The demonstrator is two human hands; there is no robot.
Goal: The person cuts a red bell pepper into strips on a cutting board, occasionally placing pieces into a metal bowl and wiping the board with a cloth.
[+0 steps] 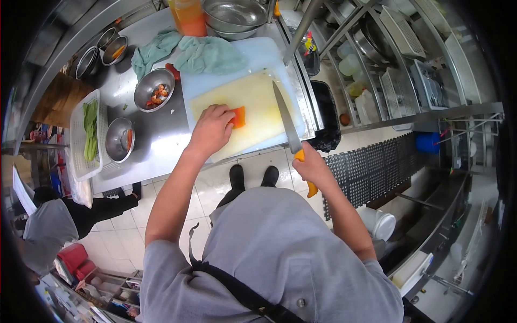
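Orange piece [238,117] — on board [257,99], held at one end by left hand [212,129] | right hand [313,163]: closed round knife [287,119], blade off to the side | step: cutting, apparently | next: likely calls for blade over piece — fingertips tucked

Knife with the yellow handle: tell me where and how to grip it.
Grip the knife by its yellow handle, probably best from the wearer's side, with a firm wrap. The long blade points away from the wearer, leaving the handle as the nearer, safer end; the right hand holds it there.
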